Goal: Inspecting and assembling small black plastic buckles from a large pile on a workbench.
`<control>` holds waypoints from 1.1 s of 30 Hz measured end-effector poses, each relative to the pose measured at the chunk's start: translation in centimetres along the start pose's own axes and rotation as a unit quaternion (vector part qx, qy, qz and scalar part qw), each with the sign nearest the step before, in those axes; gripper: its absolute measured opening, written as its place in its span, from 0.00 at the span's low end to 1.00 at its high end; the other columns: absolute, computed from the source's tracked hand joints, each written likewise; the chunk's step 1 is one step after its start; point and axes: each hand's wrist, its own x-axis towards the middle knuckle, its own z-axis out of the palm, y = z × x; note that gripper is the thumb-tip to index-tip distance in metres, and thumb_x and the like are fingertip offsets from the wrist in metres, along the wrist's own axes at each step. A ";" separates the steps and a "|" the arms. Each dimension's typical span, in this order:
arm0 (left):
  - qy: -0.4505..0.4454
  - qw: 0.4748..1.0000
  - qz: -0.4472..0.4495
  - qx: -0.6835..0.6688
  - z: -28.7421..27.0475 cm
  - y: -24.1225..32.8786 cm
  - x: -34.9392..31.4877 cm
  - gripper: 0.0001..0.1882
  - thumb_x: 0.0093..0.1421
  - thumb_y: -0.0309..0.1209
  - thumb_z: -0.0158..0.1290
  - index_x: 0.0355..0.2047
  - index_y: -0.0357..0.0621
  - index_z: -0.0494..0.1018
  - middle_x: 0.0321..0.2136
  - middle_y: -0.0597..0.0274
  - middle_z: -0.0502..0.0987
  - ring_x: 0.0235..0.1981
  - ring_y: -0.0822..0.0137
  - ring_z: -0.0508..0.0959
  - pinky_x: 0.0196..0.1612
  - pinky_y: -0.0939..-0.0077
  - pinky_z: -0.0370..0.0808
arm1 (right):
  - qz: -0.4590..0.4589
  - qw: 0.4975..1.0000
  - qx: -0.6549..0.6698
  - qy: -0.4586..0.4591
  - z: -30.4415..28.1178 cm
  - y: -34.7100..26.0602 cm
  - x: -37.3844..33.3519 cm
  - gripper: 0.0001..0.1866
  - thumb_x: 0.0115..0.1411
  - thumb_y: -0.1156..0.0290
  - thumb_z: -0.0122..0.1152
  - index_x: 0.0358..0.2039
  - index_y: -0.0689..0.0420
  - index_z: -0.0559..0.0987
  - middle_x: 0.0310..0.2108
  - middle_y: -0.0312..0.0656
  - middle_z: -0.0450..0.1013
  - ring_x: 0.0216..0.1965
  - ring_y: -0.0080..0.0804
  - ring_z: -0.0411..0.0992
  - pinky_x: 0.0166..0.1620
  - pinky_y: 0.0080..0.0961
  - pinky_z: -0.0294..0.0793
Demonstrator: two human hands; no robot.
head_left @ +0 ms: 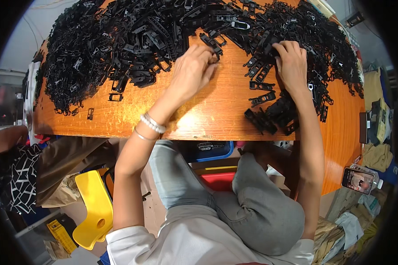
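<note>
Heaps of small black plastic frame-shaped parts spread over the far half of the wooden table. My left hand is curled at the inner edge of the middle heap, its fingertips closed on a black plastic part. My right hand reaches into the right heap; its bent fingers close on a dark, blurred black plastic part. Below that hand, a few loose parts lie apart, with a stacked clump near the front edge.
The wooden table curves round in front of me. Under it sits a blue bin beside a red one. A yellow stool stands at lower left, near another person's arm. A phone is propped at the right edge.
</note>
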 end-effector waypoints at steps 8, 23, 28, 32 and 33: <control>0.004 0.930 -0.241 -0.278 -1.0 4.4 -2.8 0.21 0.45 0.24 0.61 0.39 0.36 0.65 0.18 0.61 0.72 0.18 0.74 0.68 0.23 0.80 0.67 | -0.058 0.998 0.026 -0.014 -0.2 -1.0 -0.7 0.15 0.46 0.81 0.55 0.37 0.59 0.74 0.34 0.38 0.68 0.39 0.33 0.64 0.41 0.26 0.61; -0.040 0.666 -0.319 -0.673 -1.0 5.9 -4.4 0.17 0.50 0.16 0.54 0.42 0.33 0.68 0.31 0.57 0.75 0.31 0.71 0.76 0.32 0.78 0.77 | 0.159 0.782 0.603 -0.010 -6.3 -9.8 -4.6 0.07 0.55 0.83 0.50 0.33 0.66 0.76 0.39 0.46 0.72 0.37 0.26 0.72 0.35 0.17 0.73; 0.007 0.715 -0.278 -0.641 -0.5 7.0 -4.8 0.17 0.49 0.14 0.55 0.40 0.34 0.68 0.34 0.56 0.76 0.36 0.70 0.76 0.41 0.78 0.75 | 0.056 0.802 0.595 0.019 -6.1 -10.7 -5.4 0.07 0.54 0.79 0.53 0.33 0.64 0.77 0.42 0.49 0.72 0.52 0.44 0.66 0.54 0.35 0.62; 0.046 0.730 -0.245 -0.636 -0.4 7.7 -5.1 0.18 0.49 0.14 0.55 0.41 0.33 0.68 0.35 0.55 0.76 0.36 0.70 0.76 0.41 0.79 0.74 | 0.045 0.796 0.602 0.034 -6.1 -11.3 -5.7 0.07 0.54 0.78 0.54 0.34 0.63 0.77 0.45 0.49 0.71 0.56 0.46 0.60 0.58 0.37 0.56; 0.046 0.730 -0.246 -0.637 -0.5 7.9 -5.0 0.18 0.49 0.14 0.55 0.41 0.33 0.68 0.35 0.55 0.76 0.36 0.70 0.76 0.41 0.79 0.74 | 0.046 0.796 0.602 0.034 -5.9 -11.5 -5.7 0.07 0.54 0.78 0.54 0.34 0.63 0.77 0.45 0.49 0.71 0.56 0.46 0.60 0.58 0.37 0.56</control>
